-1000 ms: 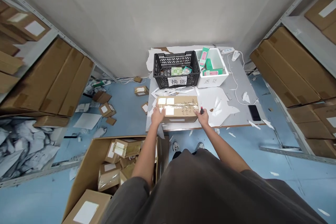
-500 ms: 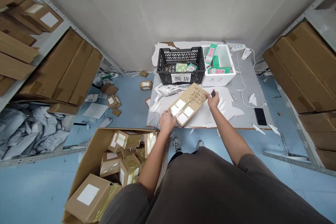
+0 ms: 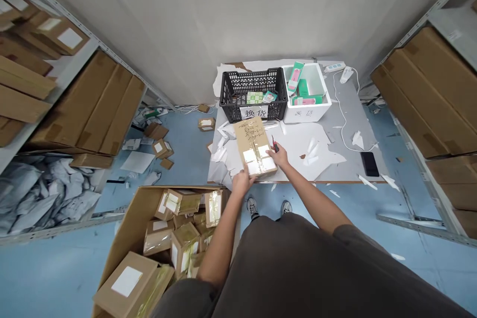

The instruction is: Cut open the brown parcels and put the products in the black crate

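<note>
A taped cardboard box (image 3: 249, 135) with white labels and handwriting lies near the front of the table, its far end tipped slightly left. Gripping its near left corner is my left hand (image 3: 241, 182), fingers closed at the edge. My right hand (image 3: 279, 156) is closed around a red and black utility knife (image 3: 275, 145), whose tip points away from me. The fingers of that hand also touch the box's right side. Right behind the box stands a black plastic crate (image 3: 254, 113) with small packs inside, beside a white foam box (image 3: 307, 115) holding green and pink packages.
Torn paper scraps (image 3: 313, 151) litter the table (image 3: 346, 109). A phone (image 3: 369, 164) lies at the right edge near a white cable and power strip (image 3: 334, 67). A large open carton (image 3: 122, 228) of parcels stands at my left. Loaded shelves flank both sides.
The cardboard box has turned counterclockwise and shifted left, so its labelled end now faces me. My right hand has moved left with the knife, while my left hand keeps to the near corner.
</note>
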Demonstrator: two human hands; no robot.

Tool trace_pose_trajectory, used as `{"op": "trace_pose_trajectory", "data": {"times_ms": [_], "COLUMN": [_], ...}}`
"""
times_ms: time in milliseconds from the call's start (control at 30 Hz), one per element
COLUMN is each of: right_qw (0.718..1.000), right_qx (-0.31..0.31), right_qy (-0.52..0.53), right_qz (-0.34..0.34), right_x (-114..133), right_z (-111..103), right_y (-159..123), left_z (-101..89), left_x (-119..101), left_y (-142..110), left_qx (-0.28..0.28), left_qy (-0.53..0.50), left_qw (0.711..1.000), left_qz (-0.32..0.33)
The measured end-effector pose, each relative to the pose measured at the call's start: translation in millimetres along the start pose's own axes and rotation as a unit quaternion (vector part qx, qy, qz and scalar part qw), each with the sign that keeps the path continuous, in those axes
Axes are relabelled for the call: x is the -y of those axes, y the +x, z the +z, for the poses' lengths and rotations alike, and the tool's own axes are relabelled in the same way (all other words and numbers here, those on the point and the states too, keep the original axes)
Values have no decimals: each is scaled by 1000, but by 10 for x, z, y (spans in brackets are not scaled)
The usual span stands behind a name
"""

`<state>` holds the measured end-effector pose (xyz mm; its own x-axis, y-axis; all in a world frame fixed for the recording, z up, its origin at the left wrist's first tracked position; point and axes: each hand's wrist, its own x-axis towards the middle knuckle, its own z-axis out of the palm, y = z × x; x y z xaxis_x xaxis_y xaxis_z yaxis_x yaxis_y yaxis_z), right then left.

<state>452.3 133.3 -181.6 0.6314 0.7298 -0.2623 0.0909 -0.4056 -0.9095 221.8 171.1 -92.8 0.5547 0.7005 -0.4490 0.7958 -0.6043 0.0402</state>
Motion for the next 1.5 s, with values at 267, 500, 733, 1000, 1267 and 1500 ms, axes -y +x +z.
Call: {"op": "trace_pose_trajectory", "data": {"times_ms": [267,500,733,1000,1267,1500], "right_qw": [993,995,997,995,989,979], "right_qx": [72,24,-60,-64,-43,-55], "right_qy": [-82,-97,20,35,30,-1], "right_qz": [-32,10,40,66,142,198], "right_x": [306,-91,-253,-222,-159,-67], "right_z": [-458,-687,-460,-516,-322,-314], "right_y": [541,-92,-133,-75,-244,12], "left_z": [-125,-487,-500,-552,-507,-517], "left_x": [-223,-22,-145,-385,-703,-559], "left_y": [60,641,891,838,736,841], "left_qx": [-80,-32,-27,-54,-53,-10], "left_qy": [-16,53,48,71,38,27], "left_qw": [992,952,954,970,986,983], "left_qz": [99,301,294,224,151,182]}}
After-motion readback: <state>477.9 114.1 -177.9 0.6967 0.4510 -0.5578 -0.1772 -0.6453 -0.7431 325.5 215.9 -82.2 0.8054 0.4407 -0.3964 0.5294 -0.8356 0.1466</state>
